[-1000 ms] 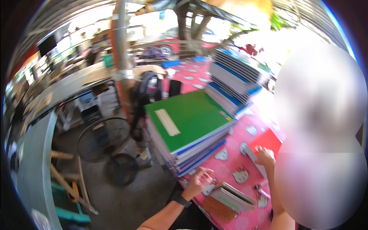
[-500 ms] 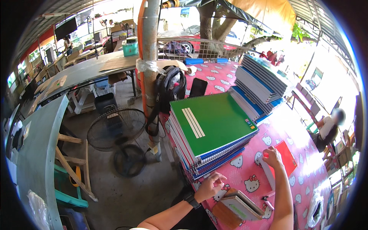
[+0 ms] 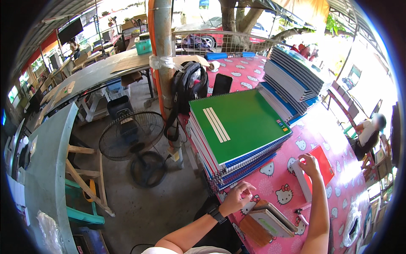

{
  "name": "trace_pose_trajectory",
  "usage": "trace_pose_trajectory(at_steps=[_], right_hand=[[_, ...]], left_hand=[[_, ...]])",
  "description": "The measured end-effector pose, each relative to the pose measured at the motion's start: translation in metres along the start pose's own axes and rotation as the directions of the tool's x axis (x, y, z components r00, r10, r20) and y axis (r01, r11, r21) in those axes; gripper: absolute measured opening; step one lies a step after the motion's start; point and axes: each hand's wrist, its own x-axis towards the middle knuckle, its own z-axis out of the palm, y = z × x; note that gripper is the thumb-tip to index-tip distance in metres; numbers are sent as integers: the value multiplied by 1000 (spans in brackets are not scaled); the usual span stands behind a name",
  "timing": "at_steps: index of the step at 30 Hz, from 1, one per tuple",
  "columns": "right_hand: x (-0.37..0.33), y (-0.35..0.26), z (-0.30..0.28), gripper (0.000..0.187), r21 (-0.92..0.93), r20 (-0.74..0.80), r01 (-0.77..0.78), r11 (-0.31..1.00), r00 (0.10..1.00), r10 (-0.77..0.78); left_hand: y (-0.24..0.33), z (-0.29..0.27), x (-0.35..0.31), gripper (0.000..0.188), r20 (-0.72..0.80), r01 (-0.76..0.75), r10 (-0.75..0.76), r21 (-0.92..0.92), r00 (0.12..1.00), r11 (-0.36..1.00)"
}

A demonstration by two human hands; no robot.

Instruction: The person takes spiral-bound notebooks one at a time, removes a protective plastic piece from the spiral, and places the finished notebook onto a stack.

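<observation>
My right hand (image 3: 310, 165) is at the far end of a narrow white strip or paper edge (image 3: 301, 180), beside a flat red sheet or cover (image 3: 322, 167). Its thumb and fingers pinch together there; what they hold is too small to make out. Nearer and to the left, my left hand (image 3: 237, 198) hovers over the pink table with loosely bent fingers apart and nothing in them. It wears a black watch (image 3: 216, 214). Left of centre stands a tall stack of spiral notebooks, a green notebook (image 3: 241, 125) with pale strips on top.
Behind are another spiral-notebook stack (image 3: 292, 78), a black phone (image 3: 222, 84) and a black backpack (image 3: 189, 86). Close in front lies a wooden block (image 3: 256, 230) with a board-like piece (image 3: 270, 222). A post (image 3: 163, 46) and fan (image 3: 132, 135) stand left; a seated person (image 3: 368, 135) is right.
The whole view has shifted slightly, moving the table things a little to the right. Both hands keep nearly the same places and poses beside the same things.
</observation>
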Motion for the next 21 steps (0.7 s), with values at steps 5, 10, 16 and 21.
trace_pose_trajectory(at_steps=[5,10,16,21], right_hand=[[6,10,9,22,-132,-26,62,989,997,-66],[9,9,6,24,-160,45,49,986,998,-42],[14,5,2,26,-121,71,5,993,997,4],[14,5,-5,26,-92,75,3,996,997,4]], left_hand=[[2,3,0,26,2,37,-37,8,999,999],[3,5,1,25,-25,-8,8,4,1000,1000],[2,2,0,26,-12,36,-36,12,999,999],[2,4,2,26,-10,30,-30,2,999,1000]])
